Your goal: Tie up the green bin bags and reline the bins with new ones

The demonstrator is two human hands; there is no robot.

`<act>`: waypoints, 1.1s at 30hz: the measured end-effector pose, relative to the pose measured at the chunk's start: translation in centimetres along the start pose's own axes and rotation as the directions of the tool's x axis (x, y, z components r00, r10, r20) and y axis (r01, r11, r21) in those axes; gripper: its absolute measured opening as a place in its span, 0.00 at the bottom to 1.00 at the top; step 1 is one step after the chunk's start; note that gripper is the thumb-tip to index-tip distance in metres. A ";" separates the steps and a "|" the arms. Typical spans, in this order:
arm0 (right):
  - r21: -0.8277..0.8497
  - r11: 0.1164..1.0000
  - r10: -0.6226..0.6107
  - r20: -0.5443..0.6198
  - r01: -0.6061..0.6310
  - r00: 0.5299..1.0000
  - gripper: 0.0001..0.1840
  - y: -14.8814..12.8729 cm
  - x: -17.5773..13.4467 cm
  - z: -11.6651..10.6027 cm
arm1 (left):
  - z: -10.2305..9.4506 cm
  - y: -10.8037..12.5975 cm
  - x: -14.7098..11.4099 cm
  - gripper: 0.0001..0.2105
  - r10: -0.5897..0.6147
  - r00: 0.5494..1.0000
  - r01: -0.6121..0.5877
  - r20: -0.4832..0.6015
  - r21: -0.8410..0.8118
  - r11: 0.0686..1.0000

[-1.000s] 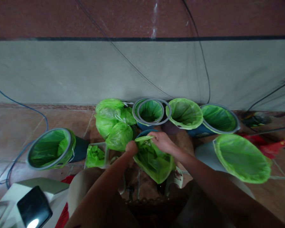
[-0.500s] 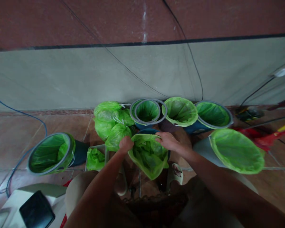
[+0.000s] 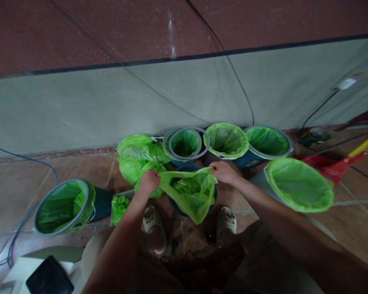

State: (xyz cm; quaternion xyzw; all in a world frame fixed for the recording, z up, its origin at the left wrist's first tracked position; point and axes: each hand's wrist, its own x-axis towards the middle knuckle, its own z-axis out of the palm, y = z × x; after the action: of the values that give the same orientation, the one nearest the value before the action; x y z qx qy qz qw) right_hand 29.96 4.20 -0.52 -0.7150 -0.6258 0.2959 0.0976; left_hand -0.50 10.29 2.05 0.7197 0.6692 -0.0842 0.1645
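Bag (image 3: 199,206), green and stretched between your left hand (image 3: 149,181), gripping one edge of its mouth, and your right hand (image 3: 223,171), gripping the other, hangs over a blue bin (image 3: 175,207) on the floor (image 3: 33,171) just beyond your slippers (image 3: 227,221).

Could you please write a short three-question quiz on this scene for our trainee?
1. What do the left hand and right hand both hold?
2. True or false: the green bags with white drawstrings are nearer the left hand than the right hand.
3. Which shows on the floor: A) black boots, B) pale slippers, C) red sandals?

Key: 1. A green plastic bag, by its rim. 2. True. 3. B.
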 end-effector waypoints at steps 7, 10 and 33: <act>0.284 0.953 0.136 -0.103 -0.102 0.985 0.23 2.8 0.7 0.5 | 0.2 0.1 0.2 0.14 0.003 1.000 -0.003 0.002 0.076 0.997; 0.401 0.916 0.008 0.031 -0.020 0.999 0.23 4.4 0.0 2.1 | 0.1 0.1 0.2 0.15 0.002 1.000 -0.002 0.003 0.080 0.997; 0.239 0.970 -0.035 -0.064 0.049 0.997 0.15 5.3 1.4 5.8 | 0.6 0.1 0.8 0.18 0.063 0.994 -0.080 0.088 0.200 0.977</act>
State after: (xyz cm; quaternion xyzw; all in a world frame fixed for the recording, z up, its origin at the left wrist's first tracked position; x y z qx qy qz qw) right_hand 31.30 3.09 -8.32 -0.6931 -0.5972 0.3457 0.2082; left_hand -0.23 10.86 1.21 0.7523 0.6236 -0.1751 0.1200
